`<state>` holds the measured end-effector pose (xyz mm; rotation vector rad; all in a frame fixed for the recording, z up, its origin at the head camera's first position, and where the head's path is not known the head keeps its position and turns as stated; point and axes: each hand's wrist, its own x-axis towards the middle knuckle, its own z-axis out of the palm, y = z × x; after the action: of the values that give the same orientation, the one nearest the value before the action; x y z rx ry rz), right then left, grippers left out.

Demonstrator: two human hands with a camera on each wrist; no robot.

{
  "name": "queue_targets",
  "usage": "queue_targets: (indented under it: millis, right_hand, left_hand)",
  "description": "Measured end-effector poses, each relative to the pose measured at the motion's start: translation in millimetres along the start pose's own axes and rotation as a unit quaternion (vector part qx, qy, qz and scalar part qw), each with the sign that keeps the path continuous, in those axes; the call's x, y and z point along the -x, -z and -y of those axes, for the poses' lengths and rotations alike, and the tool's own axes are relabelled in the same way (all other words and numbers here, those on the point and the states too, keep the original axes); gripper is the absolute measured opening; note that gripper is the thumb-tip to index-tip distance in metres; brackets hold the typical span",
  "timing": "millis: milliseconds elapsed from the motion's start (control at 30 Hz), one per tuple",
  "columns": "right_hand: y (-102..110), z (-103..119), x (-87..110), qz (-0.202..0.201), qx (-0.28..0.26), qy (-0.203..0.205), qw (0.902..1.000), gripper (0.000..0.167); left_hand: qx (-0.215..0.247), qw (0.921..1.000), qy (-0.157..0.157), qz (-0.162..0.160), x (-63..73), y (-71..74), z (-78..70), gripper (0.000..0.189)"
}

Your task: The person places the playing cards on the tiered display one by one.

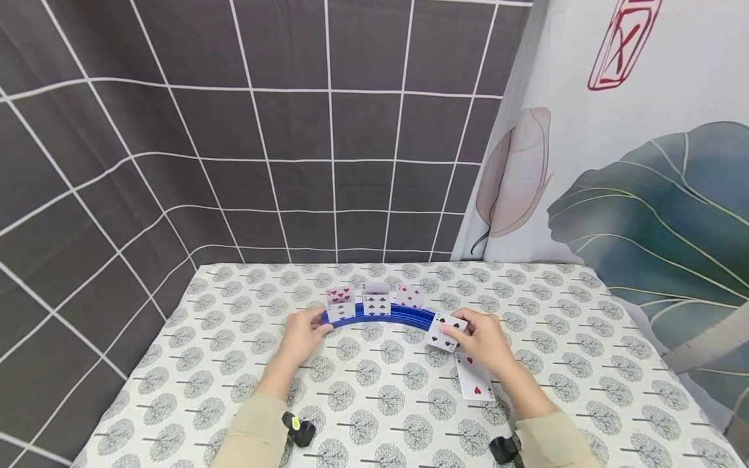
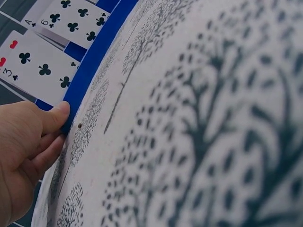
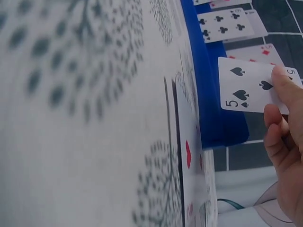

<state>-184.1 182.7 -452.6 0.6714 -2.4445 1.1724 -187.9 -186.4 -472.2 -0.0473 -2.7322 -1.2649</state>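
A curved blue card holder (image 1: 404, 314) stands on the table with playing cards upright in it. At its left end my left hand (image 1: 301, 335) grips it, thumb on the front edge. Between thumb and fingers, my right hand (image 1: 482, 338) pinches a five of spades (image 3: 246, 87), face toward me, in front of the holder's right end. On the holder's left are a three of clubs (image 2: 40, 66) and a hearts card (image 1: 340, 294) behind it. Toward the middle stands a six of clubs (image 3: 226, 26) with an ace behind. Farther right is a diamonds card (image 1: 410, 296).
A hearts card (image 1: 474, 377) lies face up on the table below my right hand. The tablecloth (image 1: 380, 403) has a tree print. Behind the table hang a dark gridded curtain (image 1: 363, 130) and, on the right, a white curtain with leaf prints (image 1: 661, 214).
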Motion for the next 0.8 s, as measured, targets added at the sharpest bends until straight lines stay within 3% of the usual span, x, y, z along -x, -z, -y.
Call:
queue_targets:
  millis: [367, 667, 800]
  right_hand:
    - [-16, 8, -9.5, -0.029, 0.015, 0.031, 0.999, 0.027]
    - [-30, 9, -20.4, -0.057, 0.031, 0.1, 0.9929, 0.025]
    - [-35, 12, -23.9, -0.057, 0.038, 0.111, 0.9914, 0.022]
  left_hand:
    - [0.005, 1.0, 0.004, 0.002, 0.4, 0.3, -1.3, 0.048]
    - [0.004, 0.9999, 0.01, 0.007, -0.4, 1.7, -1.3, 0.051]
    - [0.003, 0.9999, 0.011, 0.008, -0.7, 0.8, -1.6, 0.051]
